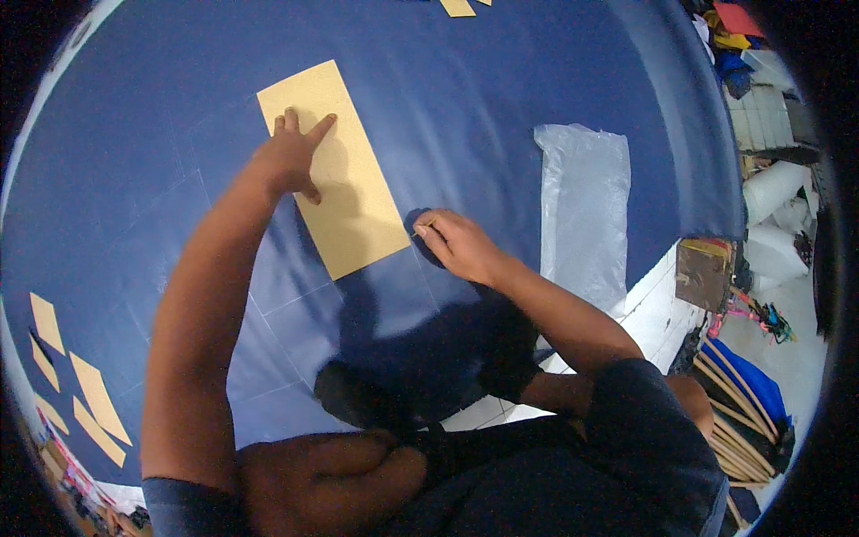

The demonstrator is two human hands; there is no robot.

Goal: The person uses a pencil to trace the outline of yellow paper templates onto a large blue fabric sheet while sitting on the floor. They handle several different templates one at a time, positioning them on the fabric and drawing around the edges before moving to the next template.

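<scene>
A rectangular tan card template (353, 206) lies flat on a wide sheet of dark blue material (483, 80). My left hand (293, 154) presses on the template's left side, its fingers spread and holding nothing. Just off the template's lower right corner, my right hand (455, 243) pinches a thin pen-like tool (423, 228). The tool's tip is close to the card's edge; its exact kind is too small to tell. Faint pale straight lines (300, 299) run over the blue material around the template, forming outlines.
A translucent plastic sheet (586, 210) lies on the material at right. Several smaller tan card pieces (100, 398) rest at far left, with another card piece (457, 7) at the top. White tiles (658, 295), a bundle of thin sticks (738, 412) and white rolls (774, 192) appear along the right side.
</scene>
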